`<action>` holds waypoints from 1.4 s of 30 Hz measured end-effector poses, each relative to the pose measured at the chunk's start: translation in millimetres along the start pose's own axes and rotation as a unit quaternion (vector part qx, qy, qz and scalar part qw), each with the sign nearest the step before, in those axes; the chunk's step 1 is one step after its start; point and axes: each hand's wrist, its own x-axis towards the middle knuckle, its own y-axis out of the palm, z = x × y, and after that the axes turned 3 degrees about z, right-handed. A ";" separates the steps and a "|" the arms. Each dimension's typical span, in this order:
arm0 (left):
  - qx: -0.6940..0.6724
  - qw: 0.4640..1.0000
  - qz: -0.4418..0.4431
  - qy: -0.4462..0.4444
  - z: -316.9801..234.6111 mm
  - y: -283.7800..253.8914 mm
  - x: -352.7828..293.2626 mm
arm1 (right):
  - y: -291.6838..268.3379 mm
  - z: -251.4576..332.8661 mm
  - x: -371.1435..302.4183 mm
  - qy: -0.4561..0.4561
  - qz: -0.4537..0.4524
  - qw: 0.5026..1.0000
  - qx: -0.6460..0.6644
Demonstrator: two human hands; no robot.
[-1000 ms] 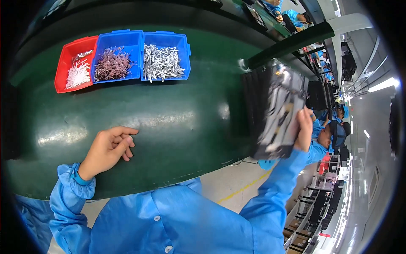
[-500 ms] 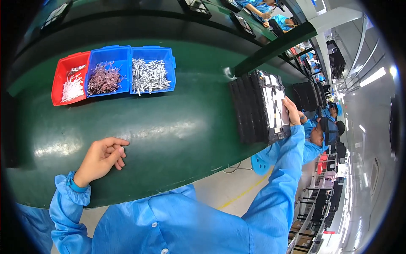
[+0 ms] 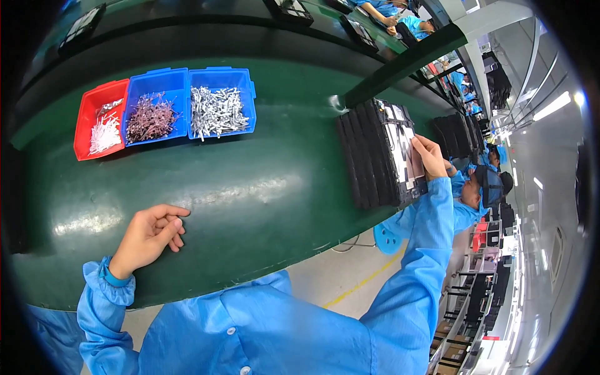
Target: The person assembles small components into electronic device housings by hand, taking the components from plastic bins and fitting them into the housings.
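My right hand (image 3: 431, 157) rests on the upper face of a stack of black flat units (image 3: 370, 153), at the right of the green workbench. Its bent fingers press together at a thin, glossy pinkish-grey panel (image 3: 410, 164) among white pieces on the outermost unit. The thumb is hidden, so whether the panel is gripped or only touched is unclear. My left hand (image 3: 150, 240) lies on the bench at the lower left, empty. Its index finger reaches out while the others curl loosely.
A red bin (image 3: 83, 127) holds thin white pieces; two blue bins (image 3: 185, 105) beside it hold purplish-brown and silvery small parts. A dark green post (image 3: 400, 67) rises behind the stack. More black units (image 3: 451, 136) stand beyond, near a co-worker (image 3: 472, 190) in blue.
My right hand has slid up and inward over the stack's face, its fingertips now bent at the panel. The left hand stays in place. The view has shifted slightly.
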 end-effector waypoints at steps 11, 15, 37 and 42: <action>-0.008 1.000 -0.003 0.009 5.7 -2.5 -2.9 | 8.3 -4.2 -22.4 0.082 -0.062 0.992 -0.073; 0.000 1.000 -0.002 0.010 5.1 -3.0 -3.6 | -7.6 -38.2 -20.1 0.160 -0.091 0.983 0.016; 0.486 0.806 -0.121 0.317 11.9 45.3 18.8 | 331.3 -31.4 -227.3 -0.135 -0.365 0.888 -0.247; 0.499 0.743 0.012 0.445 12.5 53.8 17.1 | 352.3 14.4 -226.5 -0.056 -0.327 0.889 -0.315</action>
